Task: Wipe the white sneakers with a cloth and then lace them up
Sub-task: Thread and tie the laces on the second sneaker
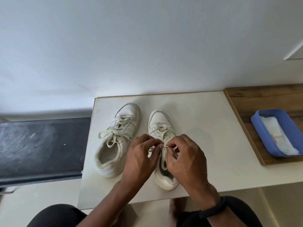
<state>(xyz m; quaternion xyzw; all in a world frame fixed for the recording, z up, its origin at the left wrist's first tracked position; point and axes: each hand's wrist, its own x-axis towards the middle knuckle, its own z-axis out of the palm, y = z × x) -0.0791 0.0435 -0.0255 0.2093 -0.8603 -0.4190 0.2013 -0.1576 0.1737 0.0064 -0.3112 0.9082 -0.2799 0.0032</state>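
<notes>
While I look down through the head camera, I see two white sneakers standing side by side on a pale table (205,128), toes pointing away from me toward the wall (131,46). The left sneaker (117,141) is fully in view; its laces are already tied in a bow (113,135) over the tongue, and I can see into its opening, where some printed letters are too small to read. The right sneaker (161,126) is only partly visible, because both hands cover its middle. Only its toe, its first rows of lacing and its heel are clear to me.

The left hand (141,157) is closed, its fingertips pinching the lace (164,157) just above the tongue. The right hand (186,158) is closed on the same lace from the other side, and one strand hangs down between the two hands into the shoe opening. The fingers hide the point where they meet, so I cannot tell if there is a knot or a loop. A dark band (213,210) sits on the right wrist.

To the right, on a wooden board (246,102), lies a blue tray (262,145) with a white cloth (275,133) inside it, well apart from the sneakers. The frame edge cuts off the tray's right side, and I cannot make out the small orange mark on the cloth. On the left, beside the table, there is a dark, scratched surface (41,145); what it is I cannot say. At the bottom, dark-clothed knees (57,215) are cut off by the frame.
</notes>
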